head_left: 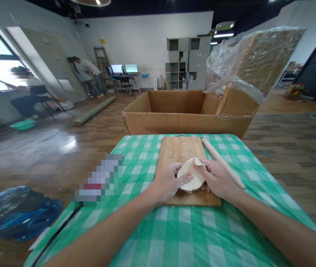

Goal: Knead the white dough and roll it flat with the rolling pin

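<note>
A pale, flat, roughly round piece of dough [193,175] is held up between both hands above a wooden cutting board [181,148]. My left hand [171,180] grips its left side, thumb across the face and fingers behind. On the other side my right hand [213,174] pinches the upper right edge, where the dough folds over a little. White flour dusts the fingers of the left hand. To the right of the board, a wooden rolling pin [224,163] lies at a slant on the cloth. The fingertips behind the dough are partly hidden.
A green and white checked tablecloth [180,237] covers the table. At its left edge lies a blurred-out device [99,180] with a black cable. Beyond the table stands a large open cardboard box [186,122]. A blue plastic bag [19,213] is on the floor; people are farther back.
</note>
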Tool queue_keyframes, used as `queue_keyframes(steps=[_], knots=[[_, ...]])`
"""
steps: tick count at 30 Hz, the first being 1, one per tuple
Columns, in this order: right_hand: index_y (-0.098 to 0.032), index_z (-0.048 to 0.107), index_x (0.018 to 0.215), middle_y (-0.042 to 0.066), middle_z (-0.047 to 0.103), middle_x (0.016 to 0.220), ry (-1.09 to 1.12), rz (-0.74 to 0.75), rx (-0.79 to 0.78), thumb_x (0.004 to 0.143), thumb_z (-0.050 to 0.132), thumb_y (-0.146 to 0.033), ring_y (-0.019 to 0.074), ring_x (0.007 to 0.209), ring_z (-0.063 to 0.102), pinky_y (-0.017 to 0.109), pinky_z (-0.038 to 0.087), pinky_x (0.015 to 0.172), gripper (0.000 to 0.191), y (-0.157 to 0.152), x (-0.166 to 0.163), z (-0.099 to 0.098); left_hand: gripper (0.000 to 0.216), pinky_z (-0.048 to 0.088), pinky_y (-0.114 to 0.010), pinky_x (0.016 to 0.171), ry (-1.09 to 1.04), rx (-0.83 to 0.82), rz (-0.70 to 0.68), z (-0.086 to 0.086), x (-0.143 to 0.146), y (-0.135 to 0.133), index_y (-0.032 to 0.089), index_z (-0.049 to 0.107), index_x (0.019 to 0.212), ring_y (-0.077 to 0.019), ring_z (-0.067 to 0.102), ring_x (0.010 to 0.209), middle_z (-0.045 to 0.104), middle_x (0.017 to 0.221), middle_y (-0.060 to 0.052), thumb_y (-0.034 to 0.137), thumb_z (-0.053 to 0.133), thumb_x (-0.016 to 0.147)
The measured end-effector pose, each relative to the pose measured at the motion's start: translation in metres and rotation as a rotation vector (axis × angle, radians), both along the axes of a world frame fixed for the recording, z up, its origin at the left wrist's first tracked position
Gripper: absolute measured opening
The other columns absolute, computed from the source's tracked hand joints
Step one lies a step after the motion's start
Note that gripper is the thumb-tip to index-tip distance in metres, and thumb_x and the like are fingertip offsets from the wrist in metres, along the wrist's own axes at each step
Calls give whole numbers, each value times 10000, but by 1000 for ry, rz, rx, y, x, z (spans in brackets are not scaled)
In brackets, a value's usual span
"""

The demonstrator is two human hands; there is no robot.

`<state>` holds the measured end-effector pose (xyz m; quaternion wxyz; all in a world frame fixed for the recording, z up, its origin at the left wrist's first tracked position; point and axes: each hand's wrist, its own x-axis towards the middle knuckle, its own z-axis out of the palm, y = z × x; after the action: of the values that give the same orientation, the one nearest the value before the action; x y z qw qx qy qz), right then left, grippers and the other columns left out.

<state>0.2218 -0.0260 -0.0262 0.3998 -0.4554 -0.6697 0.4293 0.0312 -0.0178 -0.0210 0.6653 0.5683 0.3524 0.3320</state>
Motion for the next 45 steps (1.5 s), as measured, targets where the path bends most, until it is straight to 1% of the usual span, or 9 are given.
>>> queue_keyframes(steps=[3, 8, 14, 18, 21, 29, 34, 39, 45], knots=[[-206, 580, 761, 0, 596, 505, 196, -45, -183, 970, 437, -633, 110, 349, 459, 222, 308, 322, 497, -1, -4, -3, 444, 566, -326, 689, -60, -75, -33, 8, 2, -3, 98, 688, 962, -216, 703, 749, 733, 853, -104, 446, 838, 730], [-187, 601, 731, -12, 570, 463, 329, -92, -229, 931, 531, -626, 85, 325, 437, 184, 299, 289, 488, 0, -5, -3, 456, 570, -292, 680, -121, -75, 19, 7, 3, -2, 84, 679, 986, -202, 701, 773, 735, 899, -124, 474, 796, 781], [-171, 635, 903, 5, 669, 586, 202, 133, -261, 850, 693, -536, 109, 396, 572, 187, 455, 351, 373, 1, 4, 5, 416, 469, -198, 436, 23, 98, 164, -1, 3, -5, 153, 605, 894, -126, 606, 497, 649, 642, -17, 568, 626, 891], [-198, 593, 832, 17, 667, 576, 101, 88, -216, 864, 670, -544, 139, 384, 594, 206, 441, 314, 356, -6, 3, 9, 416, 378, -168, 324, 191, 126, 88, 7, 0, -10, 178, 578, 877, -113, 557, 378, 603, 566, 14, 593, 590, 902], [-203, 580, 811, 7, 654, 573, 180, 39, -212, 872, 656, -560, 136, 379, 578, 213, 441, 313, 370, -12, -3, 12, 432, 345, -156, 305, 127, 101, 85, 12, -1, -11, 168, 581, 872, -95, 525, 351, 604, 565, 10, 598, 582, 907], [-200, 597, 888, 2, 674, 617, 421, -133, -132, 904, 630, -552, 142, 428, 599, 234, 511, 371, 354, -11, -15, 11, 459, 577, -259, 627, -133, -20, 53, 10, 2, -7, 91, 680, 957, -165, 687, 668, 723, 803, -106, 504, 786, 788], [-178, 625, 891, 6, 682, 652, 505, -28, -287, 857, 689, -524, 123, 389, 576, 214, 471, 324, 354, -5, -6, 7, 426, 530, -229, 543, -156, 12, 135, 9, -2, -3, 88, 724, 911, -121, 616, 580, 702, 742, -72, 473, 821, 758], [-153, 647, 851, 25, 676, 604, 470, 104, -465, 861, 677, -503, 144, 401, 596, 215, 459, 321, 352, -2, 5, 8, 426, 513, -225, 516, -109, -110, -9, 10, -14, 2, 94, 722, 942, -127, 634, 570, 705, 767, -83, 470, 815, 765], [-148, 703, 962, 46, 723, 773, 266, 296, -347, 904, 627, -573, 149, 622, 669, 218, 521, 520, 435, -8, 4, 12, 401, 439, -207, 489, -44, -91, -191, 7, -11, -4, 131, 680, 897, -98, 554, 506, 621, 651, -20, 514, 760, 807]])
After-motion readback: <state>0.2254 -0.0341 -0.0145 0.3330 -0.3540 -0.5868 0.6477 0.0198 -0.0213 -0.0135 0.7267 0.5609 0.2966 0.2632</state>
